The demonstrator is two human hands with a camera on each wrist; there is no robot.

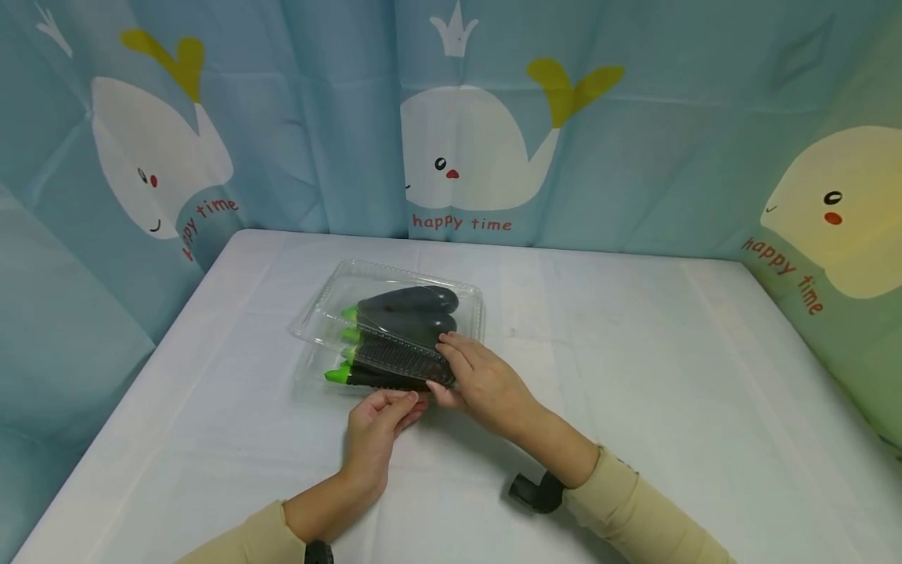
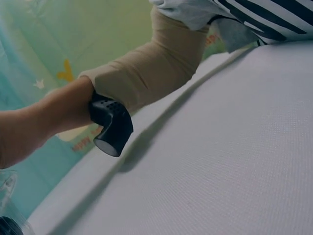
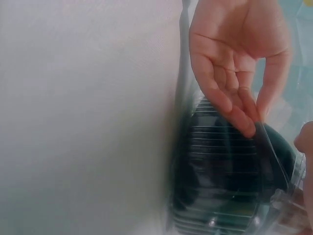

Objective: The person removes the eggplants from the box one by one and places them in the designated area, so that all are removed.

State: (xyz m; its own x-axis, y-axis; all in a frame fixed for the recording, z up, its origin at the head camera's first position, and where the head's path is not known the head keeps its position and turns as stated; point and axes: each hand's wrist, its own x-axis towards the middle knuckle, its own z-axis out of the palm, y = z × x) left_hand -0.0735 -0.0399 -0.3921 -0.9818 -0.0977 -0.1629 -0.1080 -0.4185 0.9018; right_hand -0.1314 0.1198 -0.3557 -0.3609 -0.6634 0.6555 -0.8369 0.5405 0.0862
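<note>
A clear plastic clamshell box (image 1: 320,313) lies on the table, its lid partly raised and tilted over several dark eggplants (image 1: 409,299) with green stem ends. My left hand (image 1: 373,435) is at the box's front edge; in the right wrist view that left hand (image 3: 239,54) pinches the thin plastic rim (image 3: 271,152) between thumb and fingers. My right hand (image 1: 486,388) grips the lid's front right corner, fingers on top and thumb lower. In the left wrist view only a corner of the box (image 2: 7,191) shows, below the right forearm.
The white-covered table (image 1: 634,376) stretches to the right of the box. Behind it hangs a blue curtain (image 1: 338,117) with whale prints. A black wrist camera (image 1: 537,493) sits under the right wrist, near the tabletop.
</note>
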